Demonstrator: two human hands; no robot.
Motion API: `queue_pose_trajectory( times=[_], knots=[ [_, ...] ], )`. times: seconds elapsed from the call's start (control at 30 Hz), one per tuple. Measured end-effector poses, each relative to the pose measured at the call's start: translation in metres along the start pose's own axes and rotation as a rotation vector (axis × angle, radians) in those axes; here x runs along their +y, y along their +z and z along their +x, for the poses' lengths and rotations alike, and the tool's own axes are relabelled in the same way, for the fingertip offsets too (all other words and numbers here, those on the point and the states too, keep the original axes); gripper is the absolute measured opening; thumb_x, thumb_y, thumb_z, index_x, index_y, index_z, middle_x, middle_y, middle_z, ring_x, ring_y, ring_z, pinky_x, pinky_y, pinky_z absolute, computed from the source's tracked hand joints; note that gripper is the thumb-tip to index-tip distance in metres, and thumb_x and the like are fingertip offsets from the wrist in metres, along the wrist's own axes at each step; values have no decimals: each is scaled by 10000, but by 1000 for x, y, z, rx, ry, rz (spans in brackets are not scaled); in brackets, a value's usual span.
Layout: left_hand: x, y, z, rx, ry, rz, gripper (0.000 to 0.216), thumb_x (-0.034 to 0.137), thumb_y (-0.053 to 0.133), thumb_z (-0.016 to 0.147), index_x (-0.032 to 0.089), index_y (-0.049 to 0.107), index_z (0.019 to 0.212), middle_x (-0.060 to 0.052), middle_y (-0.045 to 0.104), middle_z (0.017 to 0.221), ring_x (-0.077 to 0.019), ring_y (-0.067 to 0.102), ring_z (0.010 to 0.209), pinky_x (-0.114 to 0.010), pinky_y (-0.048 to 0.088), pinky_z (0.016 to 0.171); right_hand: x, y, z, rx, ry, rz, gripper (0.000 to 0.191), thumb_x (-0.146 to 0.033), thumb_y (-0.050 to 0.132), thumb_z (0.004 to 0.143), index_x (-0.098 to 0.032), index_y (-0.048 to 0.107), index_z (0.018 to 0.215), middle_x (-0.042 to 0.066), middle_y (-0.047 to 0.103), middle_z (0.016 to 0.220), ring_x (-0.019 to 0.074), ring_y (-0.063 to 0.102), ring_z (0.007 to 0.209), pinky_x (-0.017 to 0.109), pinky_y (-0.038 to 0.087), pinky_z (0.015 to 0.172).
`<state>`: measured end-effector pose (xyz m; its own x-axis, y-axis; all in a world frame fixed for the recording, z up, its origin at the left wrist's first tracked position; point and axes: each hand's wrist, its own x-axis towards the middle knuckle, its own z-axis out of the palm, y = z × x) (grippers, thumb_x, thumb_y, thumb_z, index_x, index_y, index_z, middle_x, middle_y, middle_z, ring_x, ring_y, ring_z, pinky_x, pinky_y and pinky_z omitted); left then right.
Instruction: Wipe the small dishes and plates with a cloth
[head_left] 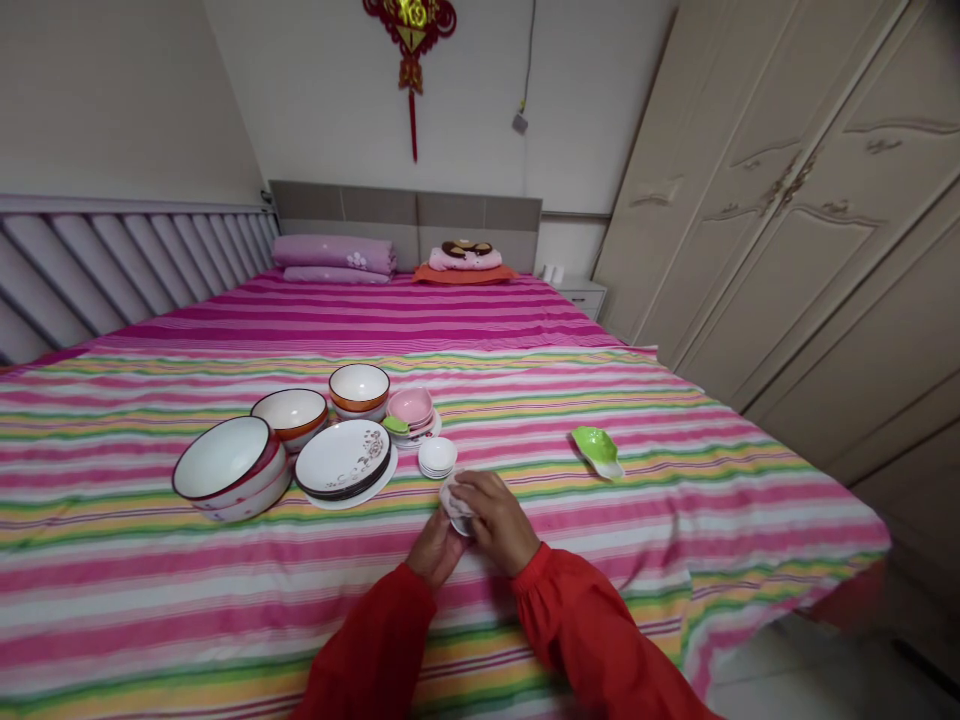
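Left hand (437, 548), half closed, grips a white dish (454, 506); right hand (491, 515), fingers bent, clasps it, near small bowls (437, 456).

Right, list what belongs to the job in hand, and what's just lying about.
Seemingly the job:
pale item held between left hand and right hand
small white bowls
plates
large bowls
pink bowls
green dish at right

Just lying about:
folded purple bedding
orange cloth
pink bundle

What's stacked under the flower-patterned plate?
Under the flower-patterned plate, dark edges of stacked plates show, then the rim of a wider white plate. Their middles are covered and cannot be seen.
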<state>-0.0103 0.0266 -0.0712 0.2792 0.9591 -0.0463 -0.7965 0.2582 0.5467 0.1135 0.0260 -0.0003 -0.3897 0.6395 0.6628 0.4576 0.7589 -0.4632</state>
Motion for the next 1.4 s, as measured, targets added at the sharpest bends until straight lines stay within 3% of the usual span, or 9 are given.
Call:
queue_pose_trajectory(
  times=[0.2,0.33,0.5,0.7,0.97,1.07,1.2,1.3,1.4],
  knots=[
    [-3,-8,2,-136,32,-1,511,421,629,753,192,530,1199,-77,584,1217,-204,472,1179,-357,300,1049,15,8,-7,-23,10,-189,311,-122,431,858,-166,559,1138,128,580,1102,230,490,985,388,447,828],
    [-4,-10,4,-123,65,-10,510,423,599,777,184,519,1220,-87,568,1245,-207,451,1201,-358,266,1067,13,0,-17,-64,29,-258,289,-106,422,855,-158,588,1085,128,585,1080,235,477,943,379,454,788],
    [-4,-6,1,-102,68,29,544,415,622,758,154,515,1223,-110,632,1109,-233,537,1088,-384,337,1007,-7,2,-28,-120,131,-98,278,-51,442,751,-174,645,896,84,603,910,219,483,859,353,438,757],
    [-4,-4,0,-39,75,76,447,404,684,699,191,601,1082,-53,670,954,-190,605,910,-326,444,864,-11,17,-16,131,322,186,412,-44,397,704,-195,609,1024,58,596,966,189,525,911,310,428,804],
    [-4,-8,2,-13,60,49,513,465,640,721,164,579,1132,-98,637,1092,-228,547,1067,-372,360,984,-12,15,-19,-110,232,51,303,-107,502,702,-198,568,984,54,580,973,208,499,904,325,392,772],
    [-5,-7,3,-4,65,62,499,429,640,736,165,568,1153,-93,651,1051,-220,573,1012,-385,374,968,-6,12,-23,-110,221,42,102,-148,519,763,-199,563,840,34,578,835,184,502,799,284,386,697],
    [-7,-7,4,7,69,53,504,441,631,741,174,563,1163,-75,661,996,-200,587,958,-371,392,944,-3,16,-23,-47,197,113,72,-144,525,753,-195,561,791,16,563,743,163,492,728,273,386,699],
    [-6,-6,3,-7,43,56,569,488,618,734,191,529,1211,-73,656,1012,-209,579,989,-376,375,965,-3,19,-19,37,312,237,71,-137,562,675,-188,571,724,-8,535,669,142,474,653,251,385,634],
    [-5,-4,3,-26,30,44,633,526,636,697,191,520,1222,-90,638,1082,-232,554,1049,-384,366,977,1,13,-15,121,590,593,152,-190,645,602,-170,604,747,-31,546,622,116,471,562,224,382,539]
  ],
)
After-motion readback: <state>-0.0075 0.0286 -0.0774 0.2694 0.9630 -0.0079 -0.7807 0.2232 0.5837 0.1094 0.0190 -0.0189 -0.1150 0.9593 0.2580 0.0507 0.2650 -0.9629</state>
